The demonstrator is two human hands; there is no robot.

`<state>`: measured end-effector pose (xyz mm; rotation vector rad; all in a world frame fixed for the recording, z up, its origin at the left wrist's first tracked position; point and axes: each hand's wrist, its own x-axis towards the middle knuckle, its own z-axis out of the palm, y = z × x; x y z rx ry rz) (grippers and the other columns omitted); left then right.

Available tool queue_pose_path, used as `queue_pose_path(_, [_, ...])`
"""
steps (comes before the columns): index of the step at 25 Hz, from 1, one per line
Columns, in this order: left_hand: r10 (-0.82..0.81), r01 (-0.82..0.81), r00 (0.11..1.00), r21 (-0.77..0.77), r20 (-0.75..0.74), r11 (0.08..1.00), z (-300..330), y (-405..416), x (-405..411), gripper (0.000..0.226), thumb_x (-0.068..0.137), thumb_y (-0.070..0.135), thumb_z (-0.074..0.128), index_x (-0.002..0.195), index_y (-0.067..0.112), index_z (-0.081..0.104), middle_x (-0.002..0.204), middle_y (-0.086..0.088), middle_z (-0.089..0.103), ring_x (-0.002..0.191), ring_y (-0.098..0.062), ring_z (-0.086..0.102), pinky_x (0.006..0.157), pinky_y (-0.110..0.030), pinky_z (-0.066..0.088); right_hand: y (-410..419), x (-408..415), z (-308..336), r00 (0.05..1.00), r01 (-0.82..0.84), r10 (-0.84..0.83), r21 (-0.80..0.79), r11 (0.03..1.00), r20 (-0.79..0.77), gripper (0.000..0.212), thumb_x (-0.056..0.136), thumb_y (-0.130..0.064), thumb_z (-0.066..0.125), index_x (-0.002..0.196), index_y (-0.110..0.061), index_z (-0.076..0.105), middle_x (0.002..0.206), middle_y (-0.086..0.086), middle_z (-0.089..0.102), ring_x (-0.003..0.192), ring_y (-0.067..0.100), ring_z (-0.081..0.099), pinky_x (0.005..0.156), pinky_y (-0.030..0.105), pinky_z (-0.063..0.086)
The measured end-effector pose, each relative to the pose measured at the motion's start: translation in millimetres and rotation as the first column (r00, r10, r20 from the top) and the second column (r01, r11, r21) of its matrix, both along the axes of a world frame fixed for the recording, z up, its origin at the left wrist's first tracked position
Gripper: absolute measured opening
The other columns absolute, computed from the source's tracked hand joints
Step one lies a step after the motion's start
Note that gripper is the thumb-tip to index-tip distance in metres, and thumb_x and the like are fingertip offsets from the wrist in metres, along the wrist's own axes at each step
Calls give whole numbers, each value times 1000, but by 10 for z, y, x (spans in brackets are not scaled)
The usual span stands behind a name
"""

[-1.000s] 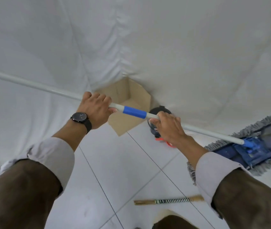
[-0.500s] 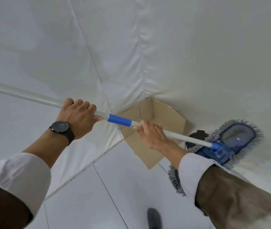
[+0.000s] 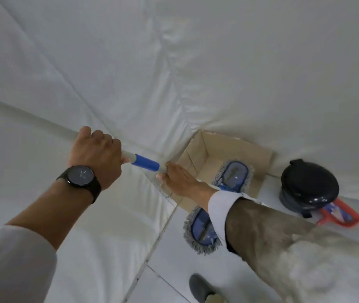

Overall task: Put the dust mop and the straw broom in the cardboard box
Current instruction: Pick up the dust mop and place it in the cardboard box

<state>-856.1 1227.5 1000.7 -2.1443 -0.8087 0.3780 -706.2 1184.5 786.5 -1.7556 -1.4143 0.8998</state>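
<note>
dust mop [image 3: 232, 178] at centre right of the frame: flat blue head fringed with grey yarn, translucent blue pad, white pole with a blue sleeve [image 3: 145, 162] partway up. upper end of the head down inside the cardboard box [image 3: 198, 154], against its floor; lower end sticking out over the near wall and hanging above the pale floor tiles [image 3: 169, 259] at lower centre. middle of the head hidden behind the right forearm, so cannot tell whether it rests on the box wall.

left hand [image 3: 96, 156] at centre left, black watch [image 3: 80, 177] on the wrist, fingers curled tight round the pole just above the blue sleeve. right hand [image 3: 179, 179] wrapped round the pole just below that sleeve, over the box's near edge. pole running away to the upper left, faint against the white sheeting [image 3: 217, 62].

box open-topped, tucked into the corner of the sheeting, centre right. black round bin [image 3: 309, 184] and a red dustpan [image 3: 340, 215] just beside it on the right. grey shoe [image 3: 200, 287] at the bottom edge.

half a second ago: head held in the air to the right of the box, in front of the bin; now lowered, one end into the box. hands gripping the same spots either side of the sleeve, shifted rightward and down in the frame.
</note>
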Motion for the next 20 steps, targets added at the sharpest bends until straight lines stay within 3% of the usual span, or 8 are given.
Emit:
queue_pose_path(5, [-20,13,994,-63,-106,998,-586,1290,96,34,96,49,41,87,22,57,79,4,57,74,-20,46,86,-37,34,1114,-210,-554,988,143,-147,-101,985,-36,31,102,-34,50,114,-6,53,107,15,63,93,32,59,76,41,45])
queue_pose_path(9, [-19,2,989,-117,-149,993,-1157,2238,416,23,96,41,44,91,23,57,82,4,57,79,-20,52,89,-38,36,2002,-121,-1173,974,200,-216,-189,961,-69,25,102,-34,51,109,-11,51,101,13,64,82,29,59,72,39,44])
queue_pose_path(14, [-2,-32,977,-155,-215,987,-1963,3122,770,19,96,30,39,95,24,56,82,4,53,78,-20,50,88,-38,38,2924,175,-1973,973,175,-212,-309,935,-89,16,101,-29,54,111,-17,50,104,8,63,86,26,62,75,38,46])
queue_pose_path(20, [-54,-15,960,-244,-275,970,-2914,3942,1307,50,82,5,7,94,19,54,84,0,54,81,-23,50,90,-40,38,3810,593,-2876,960,189,-256,-410,892,-114,16,99,-22,56,113,-16,52,111,10,62,92,27,61,87,45,53])
